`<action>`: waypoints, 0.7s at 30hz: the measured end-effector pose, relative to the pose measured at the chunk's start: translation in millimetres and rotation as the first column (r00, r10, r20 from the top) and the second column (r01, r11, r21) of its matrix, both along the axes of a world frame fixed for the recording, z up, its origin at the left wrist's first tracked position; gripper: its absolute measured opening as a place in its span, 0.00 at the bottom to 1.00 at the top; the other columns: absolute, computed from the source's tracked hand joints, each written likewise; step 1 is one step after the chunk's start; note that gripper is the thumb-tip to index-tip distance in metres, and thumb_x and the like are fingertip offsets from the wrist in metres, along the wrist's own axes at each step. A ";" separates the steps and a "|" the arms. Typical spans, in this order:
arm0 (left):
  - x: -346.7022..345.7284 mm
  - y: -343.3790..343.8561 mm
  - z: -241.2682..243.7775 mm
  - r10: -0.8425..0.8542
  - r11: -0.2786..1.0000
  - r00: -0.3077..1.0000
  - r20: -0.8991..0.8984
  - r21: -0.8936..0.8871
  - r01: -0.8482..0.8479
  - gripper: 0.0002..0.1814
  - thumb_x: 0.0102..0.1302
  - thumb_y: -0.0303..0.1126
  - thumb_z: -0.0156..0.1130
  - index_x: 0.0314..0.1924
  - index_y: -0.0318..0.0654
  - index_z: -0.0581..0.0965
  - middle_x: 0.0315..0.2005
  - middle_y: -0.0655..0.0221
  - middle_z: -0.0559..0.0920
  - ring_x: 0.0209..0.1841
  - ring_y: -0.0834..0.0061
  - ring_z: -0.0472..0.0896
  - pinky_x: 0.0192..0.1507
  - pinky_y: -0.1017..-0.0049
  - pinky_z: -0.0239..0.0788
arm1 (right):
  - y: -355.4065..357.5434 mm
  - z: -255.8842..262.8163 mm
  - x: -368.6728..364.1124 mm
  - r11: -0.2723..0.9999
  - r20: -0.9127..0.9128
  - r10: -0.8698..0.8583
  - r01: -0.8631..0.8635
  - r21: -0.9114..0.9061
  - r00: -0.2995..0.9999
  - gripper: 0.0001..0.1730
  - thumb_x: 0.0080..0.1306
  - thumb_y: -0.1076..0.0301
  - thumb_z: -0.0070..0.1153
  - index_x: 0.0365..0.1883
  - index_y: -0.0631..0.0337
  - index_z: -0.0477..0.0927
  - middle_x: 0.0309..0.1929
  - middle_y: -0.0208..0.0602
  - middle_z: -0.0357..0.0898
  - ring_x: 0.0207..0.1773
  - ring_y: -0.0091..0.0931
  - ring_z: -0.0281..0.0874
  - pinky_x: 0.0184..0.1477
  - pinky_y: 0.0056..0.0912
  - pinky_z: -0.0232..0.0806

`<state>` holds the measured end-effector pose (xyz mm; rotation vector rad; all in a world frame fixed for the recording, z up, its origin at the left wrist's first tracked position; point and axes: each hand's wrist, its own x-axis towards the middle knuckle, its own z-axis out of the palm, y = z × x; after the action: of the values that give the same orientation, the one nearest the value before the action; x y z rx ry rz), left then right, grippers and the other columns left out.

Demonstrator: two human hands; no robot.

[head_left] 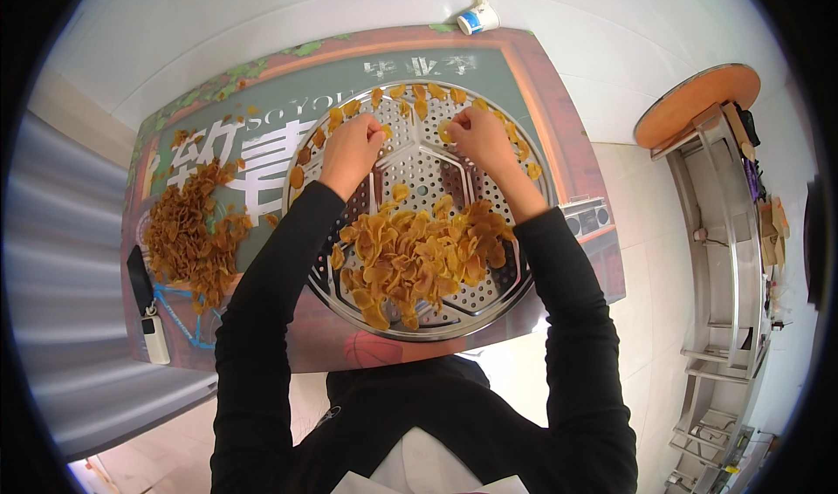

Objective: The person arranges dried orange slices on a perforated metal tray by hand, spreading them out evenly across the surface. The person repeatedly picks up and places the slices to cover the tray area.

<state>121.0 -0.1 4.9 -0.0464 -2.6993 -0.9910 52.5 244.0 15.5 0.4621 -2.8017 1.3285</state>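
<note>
A round perforated metal steamer tray lies on the printed table top. On its near half rests a heap of yellow-brown dried slices; single slices line its far rim. My left hand is over the tray's upper left, thumb and fingers pinched on a dried slice. Over the upper right, my right hand has its fingers curled together, pinching another dried slice. To the left of the tray, directly on the table, is a pile of darker dried slices.
The table carries a black strap with a pale fob at its left edge. A paper cup lies tipped at the far edge by the wall. On the right stand a metal rack and a round orange board; a grey curtain hangs left.
</note>
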 end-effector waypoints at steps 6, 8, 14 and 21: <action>-44.7 1.7 -16.5 0.125 0.987 0.991 -0.038 -0.094 -0.128 0.09 0.66 0.34 0.69 0.38 0.35 0.82 0.33 0.57 0.87 0.40 0.52 0.85 0.43 0.59 0.74 | -25.9 -11.4 -50.0 0.974 -0.062 -0.146 0.155 0.165 0.987 0.16 0.60 0.60 0.65 0.33 0.67 0.87 0.34 0.55 0.87 0.42 0.50 0.86 0.48 0.50 0.77; -52.0 0.3 -19.4 0.139 0.983 0.990 -0.013 -0.118 -0.139 0.10 0.66 0.35 0.69 0.37 0.35 0.82 0.33 0.57 0.87 0.40 0.51 0.85 0.43 0.58 0.74 | -30.9 -16.1 -61.1 0.962 -0.044 -0.170 0.175 0.209 0.984 0.16 0.60 0.59 0.65 0.34 0.66 0.88 0.37 0.56 0.87 0.44 0.50 0.87 0.49 0.50 0.77; -58.6 5.5 -20.7 0.203 0.973 0.979 0.014 -0.118 -0.200 0.11 0.66 0.38 0.69 0.36 0.37 0.84 0.33 0.58 0.87 0.40 0.52 0.85 0.43 0.56 0.74 | -38.1 -34.6 -78.0 0.943 -0.080 -0.205 0.219 0.252 0.975 0.16 0.60 0.58 0.69 0.30 0.65 0.89 0.31 0.54 0.87 0.38 0.47 0.88 0.46 0.46 0.78; -57.0 5.1 -17.3 0.195 0.975 0.981 0.015 -0.109 -0.193 0.10 0.67 0.38 0.68 0.39 0.38 0.84 0.33 0.58 0.88 0.38 0.52 0.85 0.42 0.57 0.74 | -38.9 -33.8 -74.9 0.938 -0.103 -0.213 0.233 0.258 0.972 0.15 0.61 0.58 0.68 0.32 0.64 0.89 0.32 0.54 0.87 0.39 0.48 0.87 0.46 0.47 0.78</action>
<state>64.1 5.1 -12.4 0.2074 -2.7145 -0.7946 -22.4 205.1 -18.3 0.1806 -2.8775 0.8760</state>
